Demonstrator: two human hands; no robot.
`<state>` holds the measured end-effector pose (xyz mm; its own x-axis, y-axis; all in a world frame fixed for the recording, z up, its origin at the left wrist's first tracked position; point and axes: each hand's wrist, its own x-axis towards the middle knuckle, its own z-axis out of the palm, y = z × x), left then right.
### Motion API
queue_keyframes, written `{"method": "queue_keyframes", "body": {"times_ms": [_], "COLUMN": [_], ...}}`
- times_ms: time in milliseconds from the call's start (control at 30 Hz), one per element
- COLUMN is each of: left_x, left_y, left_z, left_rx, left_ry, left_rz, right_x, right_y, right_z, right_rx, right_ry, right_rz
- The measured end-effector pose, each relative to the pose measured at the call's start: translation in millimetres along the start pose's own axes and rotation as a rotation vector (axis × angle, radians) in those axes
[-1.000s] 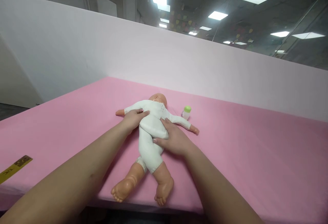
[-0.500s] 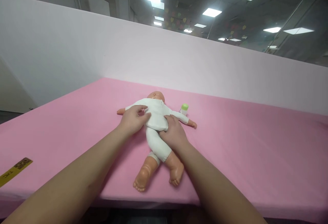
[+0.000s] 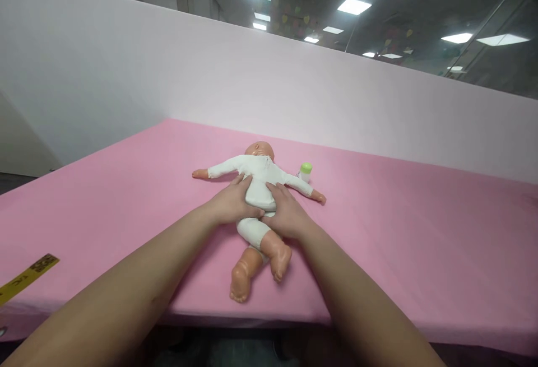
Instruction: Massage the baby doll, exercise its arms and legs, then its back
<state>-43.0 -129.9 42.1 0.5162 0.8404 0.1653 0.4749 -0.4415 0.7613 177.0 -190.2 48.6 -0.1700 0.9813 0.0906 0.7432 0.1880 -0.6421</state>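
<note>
A baby doll (image 3: 261, 190) with a white cloth body lies stretched out on the pink-covered surface (image 3: 399, 244). Its head points away from me, both arms are spread wide and its legs cross near the front edge. My left hand (image 3: 235, 201) grips the left side of its waist, thumb over the lower body. On the opposite side, my right hand (image 3: 288, 210) holds the waist too, its fingertips against the white cloth. The undersides of both hands' grip are hidden. A small bottle with a green cap (image 3: 305, 172) stands just behind the doll's right-hand arm.
A white panel wall (image 3: 294, 92) runs along the back and left of the surface. Near the front left edge sits a yellow strip with a printed code (image 3: 29, 277). Ceiling lights show above the panel.
My left hand has come down from the doll's upper side to its waist and closed there. The doll's lower legs have shifted and its nearer foot has moved up. The view has tilted slightly.
</note>
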Motion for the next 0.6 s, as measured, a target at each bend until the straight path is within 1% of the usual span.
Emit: {"method": "queue_keyframes", "body": {"times_ms": [100, 233, 333, 400, 500, 600], "left_x": [-1, -3, -3, -3, -3, -3], "left_y": [0, 1, -4, -8, -11, -12], "left_z": [-1.3, -3.1, -5.5, -8.0, -12.3, -15.2], "left_rx": [0.1, 0.139, 0.159, 0.169, 0.159, 0.161], "left_ry": [-0.024, -0.049, -0.056, -0.084, -0.126, -0.141], "left_rz": [-0.046, -0.035, -0.051, -0.073, -0.084, -0.078], "right_x": [-2, -3, -3, -3, -2, -1], "right_y": [2, 7, 11, 15, 19, 23], "right_z": [-12, -23, -27, -29, -32, -34], "right_rx": [-0.017, -0.006, -0.007, 0.007, 0.037, 0.046], "right_ry": [-0.077, -0.116, -0.14, -0.158, -0.18, -0.193], "right_rz": [-0.032, -0.065, -0.043, -0.04, -0.061, -0.077]}}
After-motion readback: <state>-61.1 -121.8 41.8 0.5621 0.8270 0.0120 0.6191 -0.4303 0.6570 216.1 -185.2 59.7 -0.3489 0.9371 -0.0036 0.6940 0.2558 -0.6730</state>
